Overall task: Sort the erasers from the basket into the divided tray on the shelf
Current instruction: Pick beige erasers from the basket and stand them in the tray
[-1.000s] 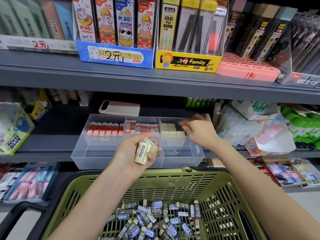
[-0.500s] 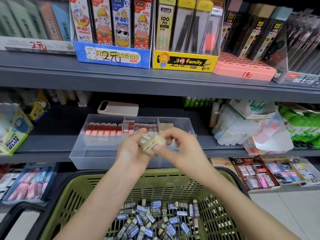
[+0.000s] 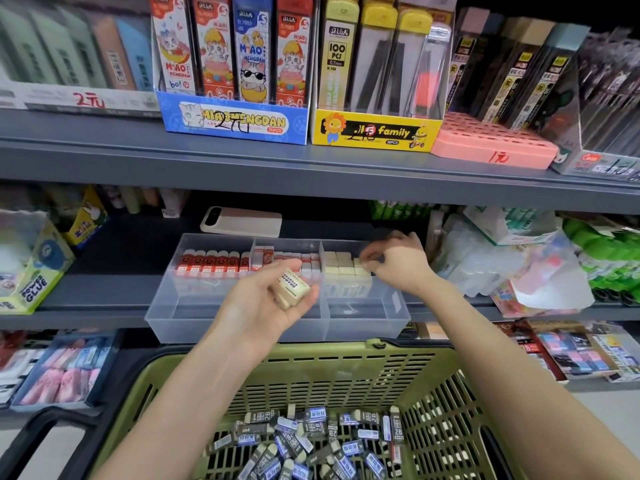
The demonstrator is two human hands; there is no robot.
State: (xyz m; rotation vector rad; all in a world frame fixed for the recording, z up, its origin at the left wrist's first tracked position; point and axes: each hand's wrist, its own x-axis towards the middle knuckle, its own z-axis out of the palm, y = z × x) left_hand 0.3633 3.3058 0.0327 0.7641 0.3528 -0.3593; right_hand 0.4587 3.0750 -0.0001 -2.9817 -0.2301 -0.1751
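Head view. 6 o'clock, closest: green basket (image 3: 311,368), its floor covered in dark-sleeved 2B erasers (image 3: 311,441), jumbled. Both forearms cross over its far rim.

Left hand (image 3: 263,303) is just past that rim, near frame centre. Palm up, fingers curled round a small stack of loose cream erasers (image 3: 292,285) with printed sleeves; count unclear. It sits in front of the middle section of the divided tray (image 3: 242,327).

Tray is clear plastic with three compartments, on the grey shelf (image 3: 104,306):
- Left: red-sleeved erasers (image 3: 214,263), upright in a row along the back wall.
- Middle: red-and-white erasers (image 3: 287,259), same back-wall row.
- Right: cream blocks (image 3: 341,268), in rows at the back.

Right hand (image 3: 398,261) is at 2 o'clock from the left hand, over the right compartment. Thumb and forefinger pinch the end eraser (image 3: 358,262) at the 3 o'clock end of the cream rows.

Behind the tray at 12 o'clock: phone (image 3: 242,221), lying flat. Upper shelf: blue display box (image 3: 235,123), with a yellow display box (image 3: 374,131) at its 3 o'clock.
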